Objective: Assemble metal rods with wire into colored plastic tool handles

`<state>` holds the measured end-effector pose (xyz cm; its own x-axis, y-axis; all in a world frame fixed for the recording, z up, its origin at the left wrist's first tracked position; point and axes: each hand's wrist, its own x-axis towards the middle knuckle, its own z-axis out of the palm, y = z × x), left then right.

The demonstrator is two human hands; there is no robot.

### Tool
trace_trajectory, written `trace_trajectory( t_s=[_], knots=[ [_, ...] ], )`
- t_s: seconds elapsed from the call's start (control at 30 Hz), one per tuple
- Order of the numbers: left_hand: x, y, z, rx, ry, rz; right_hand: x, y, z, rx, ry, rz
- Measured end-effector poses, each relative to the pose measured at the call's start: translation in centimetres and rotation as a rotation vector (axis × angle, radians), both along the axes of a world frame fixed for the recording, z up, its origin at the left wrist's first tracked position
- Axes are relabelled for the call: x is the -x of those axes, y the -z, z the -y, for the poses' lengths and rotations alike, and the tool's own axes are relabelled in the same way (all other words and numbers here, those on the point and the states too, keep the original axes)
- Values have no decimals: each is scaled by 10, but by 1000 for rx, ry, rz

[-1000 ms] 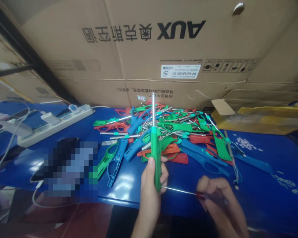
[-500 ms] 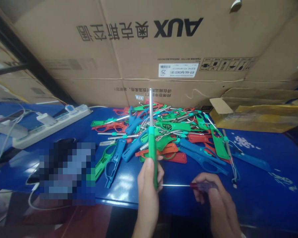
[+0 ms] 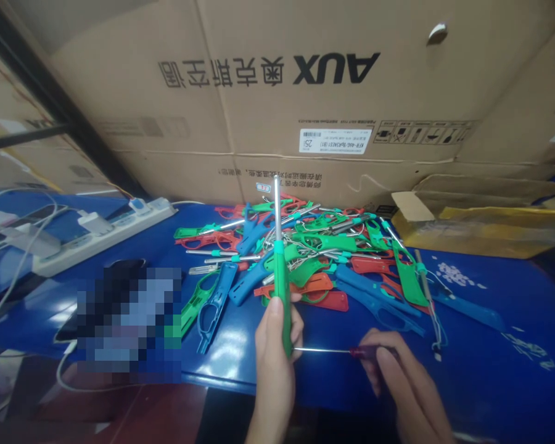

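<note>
- Head view: the green tool (image 3: pixel 281 290), a slim plastic handle with a metal tube (image 3: pixel 276 209) rising from its top, stands upright over the near edge of the table (image 3: pixel 481 370), about midway along it.
- The left hand (image 3: pixel 272 345) is clamped around the lower half of the green tool, with the thumb on the left side and the fingers wrapped behind it.
- The right hand (image 3: pixel 404 388) is closed on the dark red grip of a screwdriver (image 3: pixel 333 351). Its thin shaft lies level and points left, and its tip meets the bottom of the green tool just beside the left hand's fingers.
- The two hands are apart, joined only by the shaft between them.
- Behind the green tool, in the middle of the table and running to the far edge, lies a pile (image 3: pixel 342 259) of similar pieces in green, blue and red-orange, tangled with metal tubes and wires.
- One blue piece (image 3: pixel 213 302) and a green one lie a little apart on the pile's left side.
- Near the right edge are small white scraps (image 3: pixel 453 271) on the blue top.
- A white power strip (image 3: pixel 106 231) with plugs and cables (image 3: pixel 9 271) lies towards the far left corner.
- A pixelated patch (image 3: pixel 129 320) covers something near the left part of the near edge.
- A large cardboard box (image 3: pixel 305 111) with printed letters stands along the far edge, and a flattened carton (image 3: pixel 490 222) lies at the far right.
</note>
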<state>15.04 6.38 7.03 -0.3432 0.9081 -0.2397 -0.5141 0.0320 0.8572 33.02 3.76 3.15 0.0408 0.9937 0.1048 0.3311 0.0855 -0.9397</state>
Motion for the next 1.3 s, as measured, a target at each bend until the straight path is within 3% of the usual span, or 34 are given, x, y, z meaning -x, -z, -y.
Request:
trace_trajectory(
  t_s=[0.23, 0.4, 0.63, 0.83, 0.97, 1.07, 1.3],
  knots=[
    [0, 3, -1, 3, 49, -67, 5, -9, -1, 28, 89, 4],
    [1, 5, -1, 16, 85, -110, 6, -16, -5, 59, 24, -15],
    [1, 4, 1, 36, 88, -74, -7, -8, 0, -92, -106, 133],
    [3, 4, 2, -2, 78, -27, -7, -13, -5, -10, -256, 186],
    [4, 5, 1, -30, 73, 41, 4, -25, 4, 60, -105, 16],
    [4, 4, 1, -32, 64, 33, 8, -31, 9, 94, -81, -62],
    [3, 2, 3, -5, 67, 14, 4, -20, -4, 27, -100, 170]
  ],
)
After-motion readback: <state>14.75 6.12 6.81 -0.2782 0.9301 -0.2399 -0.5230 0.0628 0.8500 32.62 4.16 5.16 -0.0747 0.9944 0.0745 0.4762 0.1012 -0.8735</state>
